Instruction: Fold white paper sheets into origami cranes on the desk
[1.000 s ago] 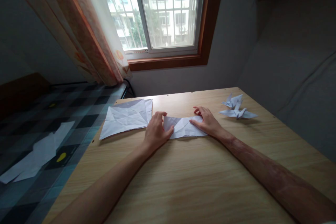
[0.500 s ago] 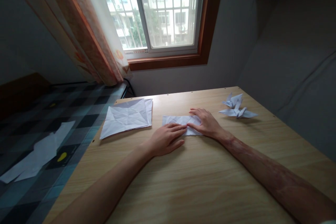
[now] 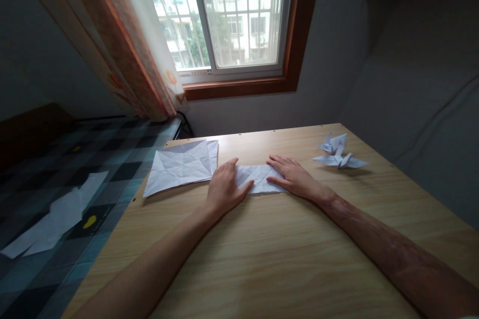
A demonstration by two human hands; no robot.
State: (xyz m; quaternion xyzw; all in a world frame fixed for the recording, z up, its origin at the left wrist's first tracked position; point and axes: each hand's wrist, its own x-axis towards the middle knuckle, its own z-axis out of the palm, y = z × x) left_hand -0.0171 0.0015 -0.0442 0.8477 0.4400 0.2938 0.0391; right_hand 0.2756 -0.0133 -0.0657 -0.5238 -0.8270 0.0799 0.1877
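A creased white sheet of paper, folded into a flat strip (image 3: 258, 179), lies on the wooden table between my hands. At its left end rests my left hand (image 3: 226, 184), thumb spread away from the fingers and touching the paper. My right hand (image 3: 290, 173) lies over the right end, its fingers apart and pressing lightly on the sheet. Both hands hide the strip's ends. Two folded paper cranes, a nearer one (image 3: 341, 160) and a farther one (image 3: 331, 144), stand close together to the right of my right hand.
Creased white sheets (image 3: 179, 167) lie stacked at the table's left, close to my left hand. The pale wooden table (image 3: 239, 254) borders a bed with a checked cover (image 3: 123, 154), where cut paper pieces (image 3: 60, 217) lie. A barred window (image 3: 243, 15) is behind.
My left hand has slid left from the middle of the folded paper to its left end, its thumb now spread. The right hand has shifted very slightly left.
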